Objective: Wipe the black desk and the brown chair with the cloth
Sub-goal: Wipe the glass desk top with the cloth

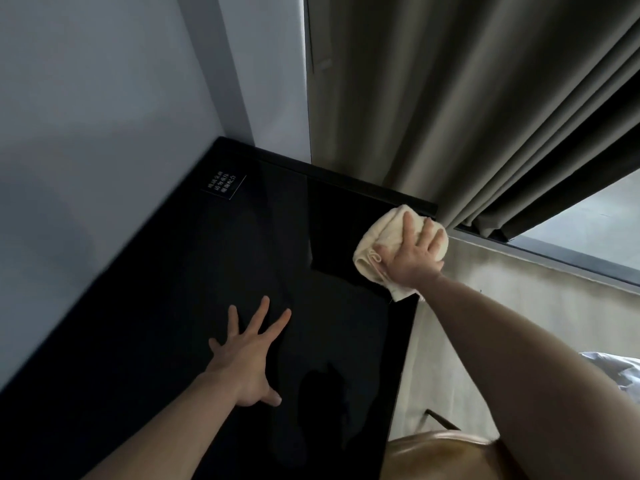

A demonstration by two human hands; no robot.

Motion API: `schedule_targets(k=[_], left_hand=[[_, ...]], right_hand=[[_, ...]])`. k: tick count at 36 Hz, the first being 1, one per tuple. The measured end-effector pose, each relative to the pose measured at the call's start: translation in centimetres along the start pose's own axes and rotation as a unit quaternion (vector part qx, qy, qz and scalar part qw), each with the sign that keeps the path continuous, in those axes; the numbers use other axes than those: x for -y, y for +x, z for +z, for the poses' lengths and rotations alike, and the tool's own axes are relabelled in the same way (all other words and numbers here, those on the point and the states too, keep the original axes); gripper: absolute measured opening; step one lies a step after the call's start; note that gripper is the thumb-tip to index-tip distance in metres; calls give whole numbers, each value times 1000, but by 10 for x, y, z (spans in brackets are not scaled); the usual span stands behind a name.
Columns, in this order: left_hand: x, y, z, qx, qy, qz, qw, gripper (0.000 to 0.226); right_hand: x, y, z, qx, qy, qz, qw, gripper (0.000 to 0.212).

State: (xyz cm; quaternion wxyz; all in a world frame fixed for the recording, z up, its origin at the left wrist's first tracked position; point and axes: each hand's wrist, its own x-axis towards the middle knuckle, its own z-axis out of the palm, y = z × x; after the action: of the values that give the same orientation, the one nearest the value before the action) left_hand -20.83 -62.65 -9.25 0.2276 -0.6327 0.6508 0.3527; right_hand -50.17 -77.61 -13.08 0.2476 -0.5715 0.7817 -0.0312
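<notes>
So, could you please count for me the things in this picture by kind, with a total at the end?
Hands: 2, the left hand spread flat on the desk, the right hand pressing the cloth
Cloths: 1, the cream cloth
Desks: 1, the black desk
Chairs: 1, the brown chair, seen only in part
Curtains: 1, the grey-brown curtain
Labels: 1, the small label on the desk
Total: 7
</notes>
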Motion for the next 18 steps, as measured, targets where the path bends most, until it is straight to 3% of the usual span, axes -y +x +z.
schedule_targets(k=[9, 18], left_hand=[[3, 5, 0, 4, 5, 2, 1000, 139], [6, 3, 2, -10, 6, 8, 1000, 139]], right_hand=[[14, 41, -16, -17, 23, 42, 999, 100], [21, 23, -8, -20, 18, 47, 999, 98]])
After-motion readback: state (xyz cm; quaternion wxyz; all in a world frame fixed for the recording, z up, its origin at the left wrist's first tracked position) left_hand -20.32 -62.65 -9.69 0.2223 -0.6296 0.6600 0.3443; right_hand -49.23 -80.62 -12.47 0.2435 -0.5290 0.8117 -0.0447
